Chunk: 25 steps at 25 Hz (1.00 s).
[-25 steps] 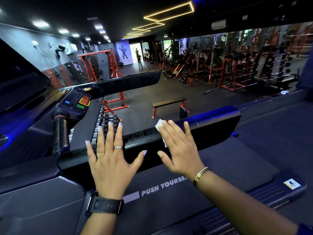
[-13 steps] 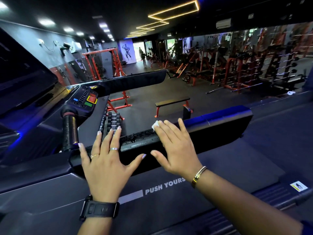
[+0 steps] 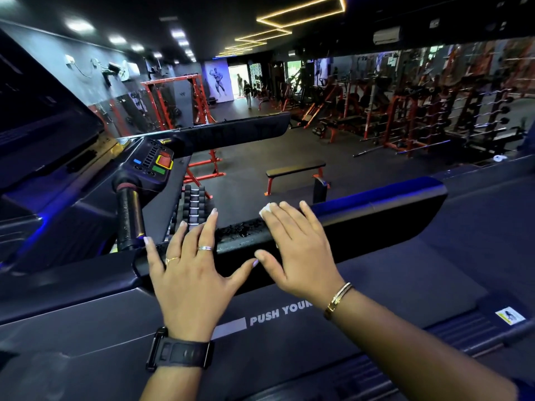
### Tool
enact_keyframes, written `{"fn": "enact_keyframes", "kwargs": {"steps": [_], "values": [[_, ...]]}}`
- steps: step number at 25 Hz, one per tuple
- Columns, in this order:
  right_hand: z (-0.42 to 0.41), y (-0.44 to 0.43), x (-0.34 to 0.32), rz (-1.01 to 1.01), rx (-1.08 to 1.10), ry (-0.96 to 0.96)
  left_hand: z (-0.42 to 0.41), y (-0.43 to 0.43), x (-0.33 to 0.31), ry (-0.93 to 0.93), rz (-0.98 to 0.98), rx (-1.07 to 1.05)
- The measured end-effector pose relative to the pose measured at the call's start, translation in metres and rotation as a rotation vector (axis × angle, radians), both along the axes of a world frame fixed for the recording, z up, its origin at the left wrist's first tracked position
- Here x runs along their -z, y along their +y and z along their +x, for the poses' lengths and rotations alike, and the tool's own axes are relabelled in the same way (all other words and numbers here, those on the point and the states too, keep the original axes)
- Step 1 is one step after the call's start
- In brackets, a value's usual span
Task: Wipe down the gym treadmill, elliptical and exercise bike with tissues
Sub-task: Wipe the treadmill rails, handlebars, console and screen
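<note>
1. The tissue [image 3: 265,211] was a small white wad on top of the treadmill's [image 3: 86,328] black handrail [image 3: 376,215]. It was pinned under the fingers of my right hand [image 3: 298,253], and only its far-left corner and a sliver by my palm showed.
2. My right grip was wide: fingers straight and close together, laid flat across the rail, pressing the tissue rather than pinching it.
3. My left hand [image 3: 191,273] lay just left of it on the same rail. That grip was wide too, fingers spread, holding nothing. The thumb tips were close together, and I could not tell whether they touched.
4. Both forearms reached forward from the near edge over the belt [image 3: 405,285], palms down. I had a watch [image 3: 179,353] on the left wrist and a bracelet [image 3: 337,301] on the right.
5. Wet droplets [image 3: 240,228] sat on the rail's top between my hands, so I judged the step in hand to be wiping this rail.
6. To do it well, I judged the tissue should be drawn left through the droplets under flat, even pressure, then rolled over the rail's near and far edges. My left hand would have to give way first.
7. So small a wad might soak and shred, so turning it to a dry face seemed wise.
8. I could not pick out the elliptical or the bike among the far machines, so I judged the task far from done.
</note>
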State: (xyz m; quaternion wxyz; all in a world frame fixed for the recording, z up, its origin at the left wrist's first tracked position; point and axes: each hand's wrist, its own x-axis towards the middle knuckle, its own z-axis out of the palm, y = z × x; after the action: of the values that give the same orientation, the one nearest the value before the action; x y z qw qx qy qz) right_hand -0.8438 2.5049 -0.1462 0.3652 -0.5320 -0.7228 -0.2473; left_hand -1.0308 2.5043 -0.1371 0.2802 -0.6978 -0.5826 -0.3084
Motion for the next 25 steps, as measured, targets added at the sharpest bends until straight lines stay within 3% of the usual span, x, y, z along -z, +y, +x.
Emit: {"fn": "enact_keyframes", "kwargs": {"steps": [2,4,8,11,14,16,18,21,25], "values": [[0.018,-0.003,0.013,0.095,-0.054,-0.047,-0.002,0.0,-0.001,-0.007,0.002,0.01],[0.032,-0.002,0.017,0.142,0.059,-0.043,-0.006,0.001,-0.002,-0.012,0.004,0.023],[0.0,0.002,-0.015,-0.097,0.278,0.067,-0.016,0.002,-0.003,-0.015,0.007,0.052],[-0.029,-0.003,-0.023,-0.195,0.141,-0.027,-0.022,0.002,-0.003,-0.025,0.027,0.087],[-0.017,-0.014,-0.002,-0.134,-0.005,-0.122,-0.027,0.004,-0.003,-0.044,0.031,0.113],[0.005,-0.017,0.016,-0.022,0.029,-0.16,-0.03,0.004,-0.003,-0.054,0.03,0.12],[0.016,-0.013,0.017,0.053,0.141,-0.084,-0.034,0.004,-0.004,-0.062,0.021,0.121],[-0.013,0.001,-0.006,0.003,0.241,0.063,-0.042,0.004,-0.007,-0.063,-0.006,0.108],[-0.052,-0.004,-0.008,-0.068,0.002,-0.023,-0.05,0.002,-0.008,-0.058,-0.005,0.112]]}}
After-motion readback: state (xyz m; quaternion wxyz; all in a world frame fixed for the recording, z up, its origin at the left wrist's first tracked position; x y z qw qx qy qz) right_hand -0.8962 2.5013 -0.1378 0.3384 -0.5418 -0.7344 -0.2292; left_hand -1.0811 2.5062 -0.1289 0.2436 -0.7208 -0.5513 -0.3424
